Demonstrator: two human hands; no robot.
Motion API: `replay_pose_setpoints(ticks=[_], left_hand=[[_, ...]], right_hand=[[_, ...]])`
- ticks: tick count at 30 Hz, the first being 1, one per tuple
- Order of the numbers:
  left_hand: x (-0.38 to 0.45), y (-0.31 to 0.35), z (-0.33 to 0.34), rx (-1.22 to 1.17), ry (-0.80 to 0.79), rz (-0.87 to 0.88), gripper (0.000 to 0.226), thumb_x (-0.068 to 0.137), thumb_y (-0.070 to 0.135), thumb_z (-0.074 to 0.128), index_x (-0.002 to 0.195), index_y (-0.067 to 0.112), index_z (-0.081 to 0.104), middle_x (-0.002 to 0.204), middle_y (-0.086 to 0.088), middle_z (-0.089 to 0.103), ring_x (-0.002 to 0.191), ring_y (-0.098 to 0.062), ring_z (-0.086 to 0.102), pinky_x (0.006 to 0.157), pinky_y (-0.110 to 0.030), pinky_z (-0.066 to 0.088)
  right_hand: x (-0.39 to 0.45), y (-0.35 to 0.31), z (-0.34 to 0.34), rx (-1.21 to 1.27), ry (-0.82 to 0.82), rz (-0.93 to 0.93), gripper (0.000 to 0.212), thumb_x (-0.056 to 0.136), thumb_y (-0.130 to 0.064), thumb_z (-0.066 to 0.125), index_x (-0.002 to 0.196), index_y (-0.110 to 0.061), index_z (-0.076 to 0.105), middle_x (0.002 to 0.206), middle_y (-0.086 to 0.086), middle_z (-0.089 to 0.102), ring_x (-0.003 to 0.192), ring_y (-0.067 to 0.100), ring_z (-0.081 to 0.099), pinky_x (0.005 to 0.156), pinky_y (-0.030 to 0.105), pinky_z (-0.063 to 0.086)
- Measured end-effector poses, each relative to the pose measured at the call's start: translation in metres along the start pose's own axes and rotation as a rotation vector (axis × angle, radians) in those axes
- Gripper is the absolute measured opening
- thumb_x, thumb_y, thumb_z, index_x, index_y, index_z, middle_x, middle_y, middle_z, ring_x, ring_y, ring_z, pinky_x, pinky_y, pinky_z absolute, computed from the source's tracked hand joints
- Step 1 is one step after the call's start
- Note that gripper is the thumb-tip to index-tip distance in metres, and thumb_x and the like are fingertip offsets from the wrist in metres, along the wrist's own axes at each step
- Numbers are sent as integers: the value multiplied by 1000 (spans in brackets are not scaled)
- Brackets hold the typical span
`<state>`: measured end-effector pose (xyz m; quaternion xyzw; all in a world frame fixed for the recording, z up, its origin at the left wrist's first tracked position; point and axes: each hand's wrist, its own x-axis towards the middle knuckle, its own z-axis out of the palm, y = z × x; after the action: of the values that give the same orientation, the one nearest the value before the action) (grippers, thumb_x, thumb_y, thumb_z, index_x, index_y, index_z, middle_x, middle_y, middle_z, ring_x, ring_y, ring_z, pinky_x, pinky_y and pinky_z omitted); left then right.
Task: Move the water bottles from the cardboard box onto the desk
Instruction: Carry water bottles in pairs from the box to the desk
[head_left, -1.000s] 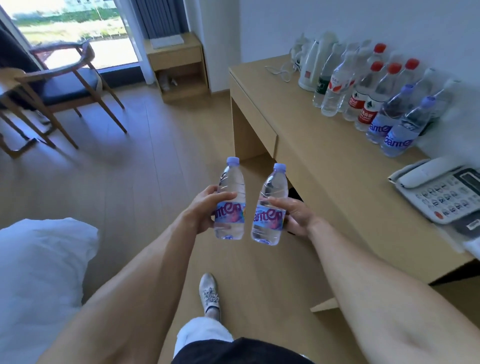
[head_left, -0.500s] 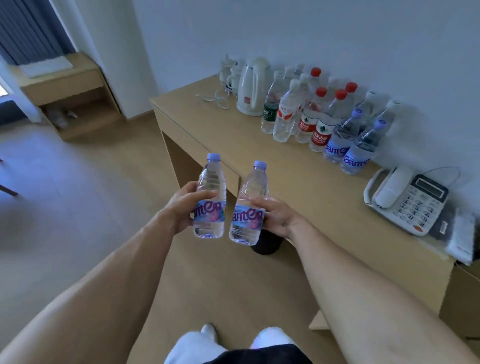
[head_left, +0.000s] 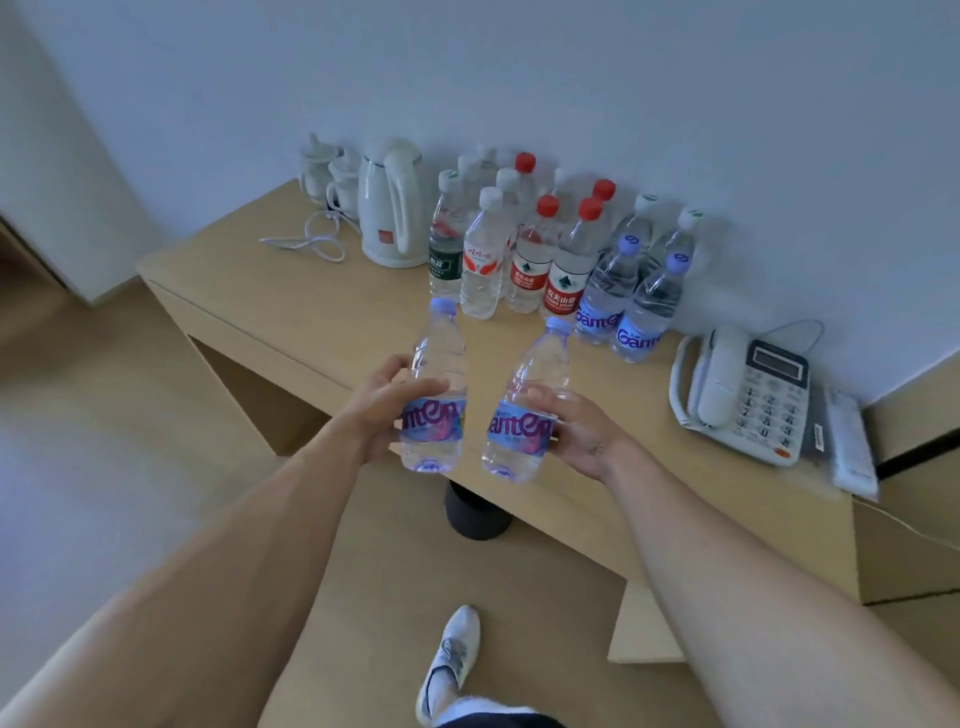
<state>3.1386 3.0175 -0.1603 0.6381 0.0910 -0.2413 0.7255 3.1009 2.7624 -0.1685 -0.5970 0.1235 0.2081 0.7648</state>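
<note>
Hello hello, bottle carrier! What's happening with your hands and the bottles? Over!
Left hand grips one bottle, right hand grips another. Both upright, above the desk front edge, not yet down. Bare desk ahead; standing bottles crowd the back.

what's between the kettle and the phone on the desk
In the head view, a cluster of water bottles stands along the wall between the kettle and the phone.

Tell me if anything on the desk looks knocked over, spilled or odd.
Nothing stands out: the bottles on the desk stand upright, no spill shows. The kettle's cord lies loosely looped beside it.
</note>
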Motion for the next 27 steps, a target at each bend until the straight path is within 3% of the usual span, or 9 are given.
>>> replay_pose_setpoints(ticks=[3, 6, 10, 14, 17, 22, 27], left_hand=[[27, 15, 15, 73, -35, 11, 50, 78, 15, 82, 122, 19, 58, 101, -12, 75, 88, -26, 73, 72, -43, 61], [54, 31, 32, 146, -72, 48, 64, 65, 17, 85, 122, 18, 56, 105, -12, 74, 92, -29, 71, 71, -38, 56], [89, 45, 46, 206, -123, 109, 66, 56, 18, 85, 116, 19, 57, 107, -15, 75, 97, -32, 72, 79, -40, 57], [116, 52, 59, 259, -180, 139, 71, 50, 13, 88, 113, 23, 57, 98, -6, 78, 89, -22, 74, 75, -35, 56], [132, 58, 66, 304, -235, 152, 75, 54, 6, 86, 121, 19, 56, 97, -4, 78, 90, -18, 74, 75, -32, 56], [152, 64, 73, 338, -317, 155, 72, 71, -12, 80, 132, 16, 52, 106, -3, 76, 102, -20, 71, 86, -36, 54], [161, 76, 78, 381, -394, 155, 83, 59, 4, 81, 135, 19, 51, 120, -10, 70, 112, -24, 66, 93, -39, 54]], right_hand=[[19, -12, -18, 40, 98, -32, 28, 79, -26, 77, 107, -20, 76, 109, 8, 71, 107, 26, 62, 97, 39, 45], [33, -26, -32, 24, 183, -53, 51, 82, -26, 73, 130, -9, 63, 123, 12, 68, 111, 24, 60, 94, 34, 45], [43, -45, -48, -16, 235, -152, 46, 78, -22, 75, 123, -16, 66, 117, 2, 72, 105, 14, 66, 84, 26, 48], [51, -50, -65, -46, 358, -216, 52, 80, -9, 79, 129, -15, 62, 125, 5, 69, 116, 21, 63, 93, 33, 50], [55, -53, -72, -89, 427, -231, 58, 76, -10, 84, 129, -15, 62, 122, 1, 71, 113, 16, 66, 84, 26, 52], [60, -58, -73, -139, 470, -245, 63, 72, -12, 88, 128, -16, 60, 119, -3, 72, 111, 11, 66, 89, 27, 53], [64, -59, -68, -192, 485, -222, 63, 72, -5, 87, 127, -15, 58, 118, -5, 70, 103, 0, 65, 82, 18, 53]])
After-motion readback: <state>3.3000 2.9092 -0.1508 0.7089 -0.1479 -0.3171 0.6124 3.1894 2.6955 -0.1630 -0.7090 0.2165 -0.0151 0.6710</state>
